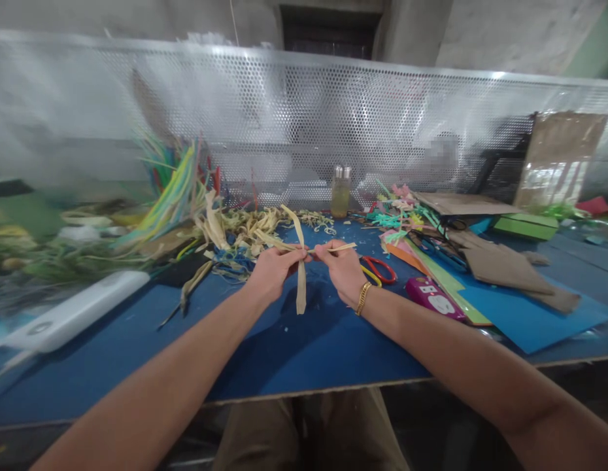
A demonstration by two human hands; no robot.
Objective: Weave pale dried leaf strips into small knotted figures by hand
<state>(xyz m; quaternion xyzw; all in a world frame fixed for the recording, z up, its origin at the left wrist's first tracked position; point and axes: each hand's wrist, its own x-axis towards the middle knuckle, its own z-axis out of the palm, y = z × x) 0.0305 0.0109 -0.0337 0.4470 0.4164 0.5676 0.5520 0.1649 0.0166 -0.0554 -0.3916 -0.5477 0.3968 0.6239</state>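
Observation:
My left hand (272,269) and my right hand (341,266) meet above the middle of the blue table (294,347). Between them they pinch pale tan leaf strips (301,261). One strip runs level across both hands, its end sticking out past my right fingers. Another strip loops up over it and hangs down below my left fingertips. A gold bracelet (363,298) circles my right wrist.
A heap of tan strips (240,229) and coloured straws (174,186) lies behind my left hand. Red-handled scissors (380,268), a pink case (434,297), coloured paper sheets (520,314) and cardboard (505,265) lie right. A small bottle (340,193) stands before the perforated metal screen (333,118). A white device (71,314) lies left.

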